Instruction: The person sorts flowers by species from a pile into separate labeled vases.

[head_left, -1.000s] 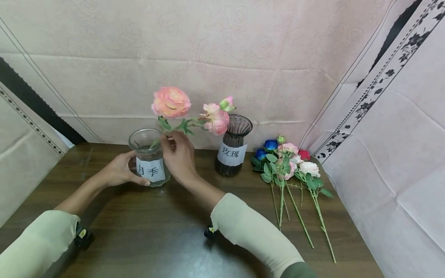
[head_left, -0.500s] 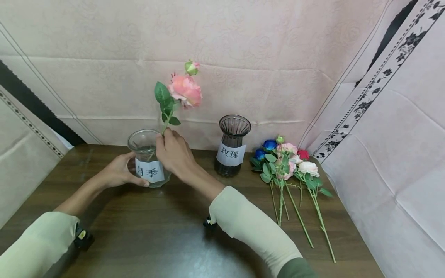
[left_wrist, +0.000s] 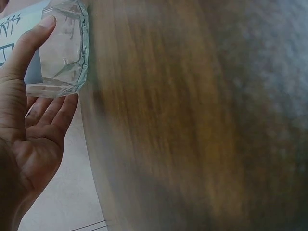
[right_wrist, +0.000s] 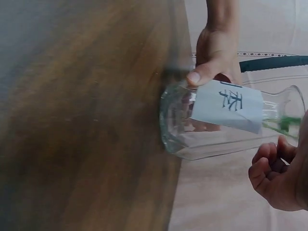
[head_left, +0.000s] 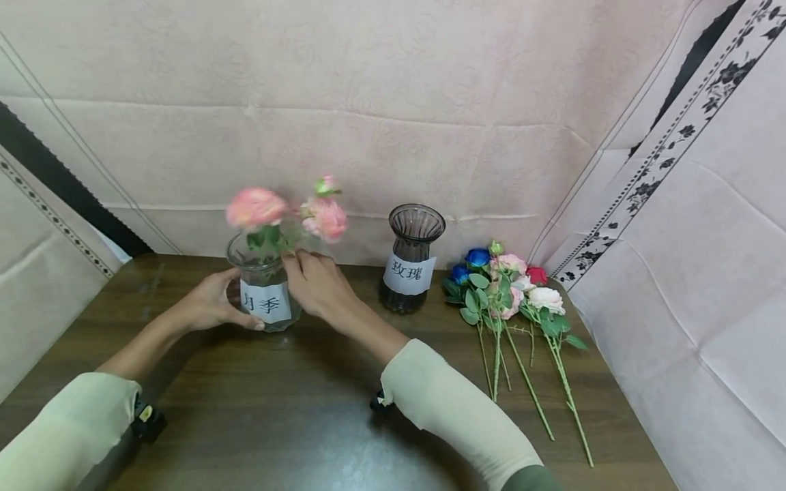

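Note:
My left hand (head_left: 209, 301) holds the clear glass vase (left_wrist: 60, 60), its thumb across the lower front by the paper label (right_wrist: 228, 106). The vase (head_left: 284, 320) stands upright on the table. At its rim my right hand (head_left: 321, 285), fingers curled, pinches the stem of a pink rose; the contact is partly hidden. The rose (head_left: 254, 208) has two blurred blooms and a bud above the vase mouth. Part of its green stem and leaves (right_wrist: 288, 122) shows within the neck, beside the right fingers (right_wrist: 260, 173).
A dark glass vase (head_left: 413, 245) with a paper label (head_left: 408, 275) stands to the right. Farther right lie several roses: blue (head_left: 477, 256), pink (head_left: 510, 262), red (head_left: 537, 275) and white (head_left: 546, 299), stems toward the front. Patterned cloth (head_left: 393, 82) hangs behind the table (head_left: 276, 409).
The pink rose has turned in the right hand, then come down and left, its blooms now low over the vase. The right hand has dipped slightly; the left hand stays put.

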Action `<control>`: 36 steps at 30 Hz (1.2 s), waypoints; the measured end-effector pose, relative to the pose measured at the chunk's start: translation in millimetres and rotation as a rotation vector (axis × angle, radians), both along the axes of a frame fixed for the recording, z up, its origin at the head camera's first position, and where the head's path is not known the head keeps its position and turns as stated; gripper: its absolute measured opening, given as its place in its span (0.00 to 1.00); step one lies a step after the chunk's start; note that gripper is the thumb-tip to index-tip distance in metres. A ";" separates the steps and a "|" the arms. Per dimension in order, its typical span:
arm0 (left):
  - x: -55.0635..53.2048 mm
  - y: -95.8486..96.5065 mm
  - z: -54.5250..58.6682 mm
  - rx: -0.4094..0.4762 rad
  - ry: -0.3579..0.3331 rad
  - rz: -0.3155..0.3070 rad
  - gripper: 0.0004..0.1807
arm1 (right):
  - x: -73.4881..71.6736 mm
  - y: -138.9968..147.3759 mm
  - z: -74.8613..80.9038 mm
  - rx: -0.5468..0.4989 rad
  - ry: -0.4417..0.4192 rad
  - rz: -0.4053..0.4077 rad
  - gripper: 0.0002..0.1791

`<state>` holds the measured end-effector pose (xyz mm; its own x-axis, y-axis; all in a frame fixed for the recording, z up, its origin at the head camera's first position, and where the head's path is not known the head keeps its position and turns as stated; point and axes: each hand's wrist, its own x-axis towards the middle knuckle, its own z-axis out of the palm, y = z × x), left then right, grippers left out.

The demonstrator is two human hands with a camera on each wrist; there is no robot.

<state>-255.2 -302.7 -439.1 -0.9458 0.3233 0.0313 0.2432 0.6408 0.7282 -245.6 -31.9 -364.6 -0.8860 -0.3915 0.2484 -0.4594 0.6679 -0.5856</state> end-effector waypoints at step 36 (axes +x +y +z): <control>-1.8 -1.6 -2.7 0.019 0.023 -0.035 0.53 | 19.2 91.1 -43.8 -0.305 -0.524 0.083 0.29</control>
<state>-256.9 -304.3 -441.8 -0.9330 0.3551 0.0591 0.2818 0.6181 0.7339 -226.4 59.1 -408.4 -0.8903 -0.4442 -0.1006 -0.1015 0.4088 -0.9069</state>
